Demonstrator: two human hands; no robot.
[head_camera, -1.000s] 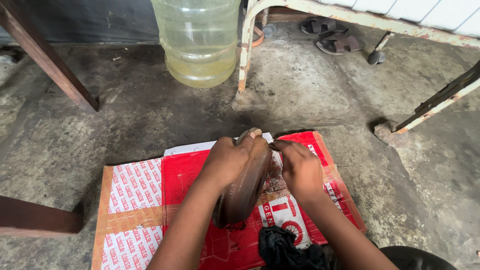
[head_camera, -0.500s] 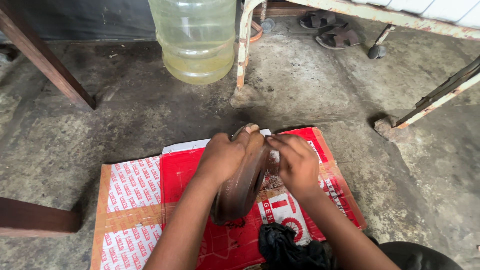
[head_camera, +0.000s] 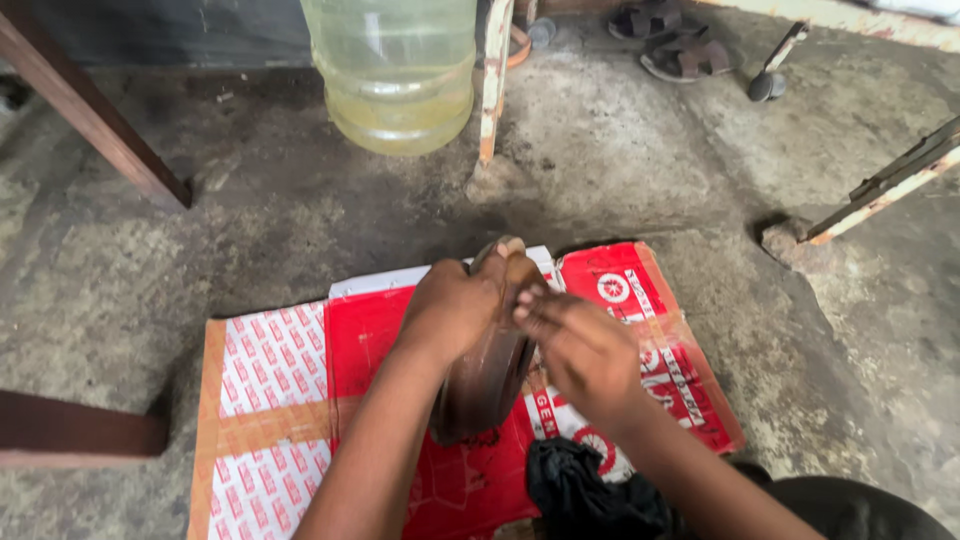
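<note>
Brown shoe (head_camera: 487, 385) stands on its edge, sole side turned left, over the flattened red and white cardboard (head_camera: 300, 390) on the concrete floor (head_camera: 250, 230). Left hand (head_camera: 455, 310) wraps over the top of it, fingers clamped around the toe end. Right hand (head_camera: 585, 355) presses in from the other side, fingertips bunched against the shoe's upper edge; whether they pinch anything small, I can't tell. Black cloth (head_camera: 585, 490) lies just below the right wrist. A big clear water jug (head_camera: 395, 70) stands well behind.
</note>
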